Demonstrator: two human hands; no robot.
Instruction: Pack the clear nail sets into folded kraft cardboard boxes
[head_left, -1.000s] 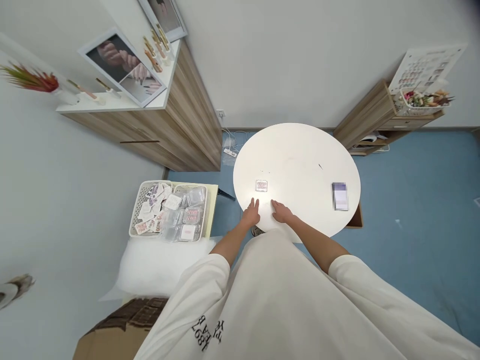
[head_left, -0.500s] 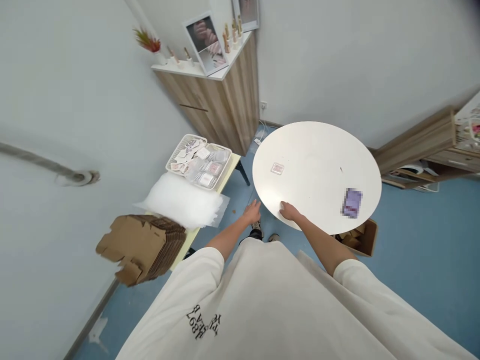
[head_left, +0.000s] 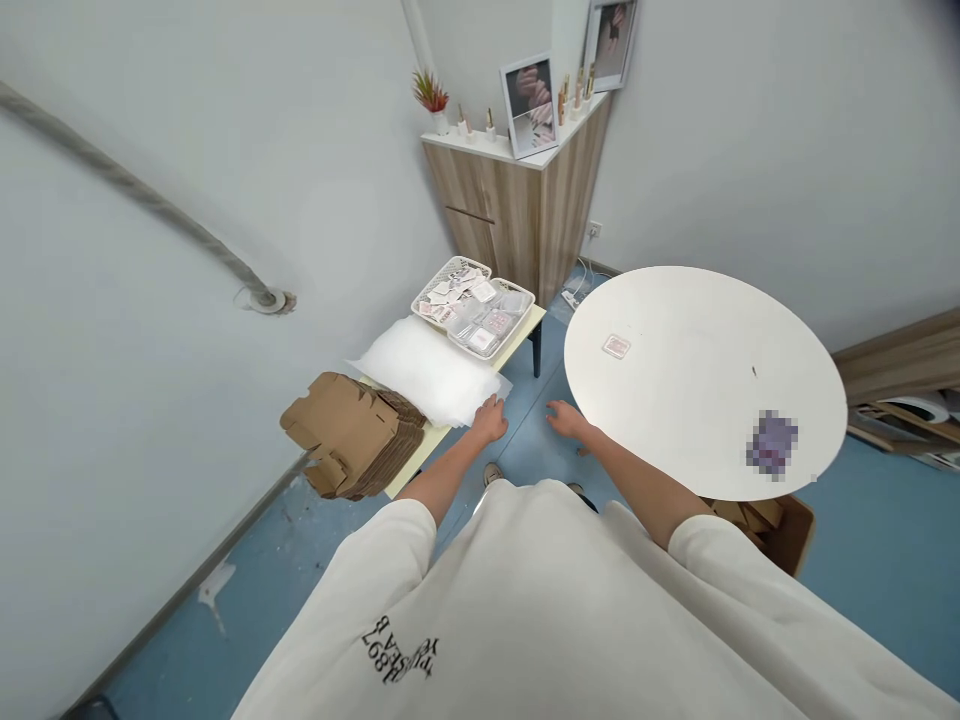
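My left hand (head_left: 490, 420) is beside the near right corner of a pile of white packing sheets (head_left: 429, 368), its fingers stretched out and holding nothing. Whether it touches the sheets I cannot tell. My right hand (head_left: 566, 419) hangs by the left rim of the white round table (head_left: 682, 380), fingers apart and nothing in them. On that table lie a small clear flat case (head_left: 616, 346) and a blurred purple item (head_left: 772, 443). Left of the sheets is a stack of flattened brown cardboard boxes (head_left: 352, 435).
Behind the sheets, two white baskets (head_left: 529, 305) of cards and clear cases share the pale yellow table (head_left: 397, 483). A wooden cabinet (head_left: 502, 205) fills the corner. A brown cardboard bin (head_left: 796, 535) is under the round table's near right edge. Cables (head_left: 579, 285) lie on the floor.
My view has swung left, toward the yellow table. My left hand has come close to the packing sheets, and my right hand has moved off the round table's edge.
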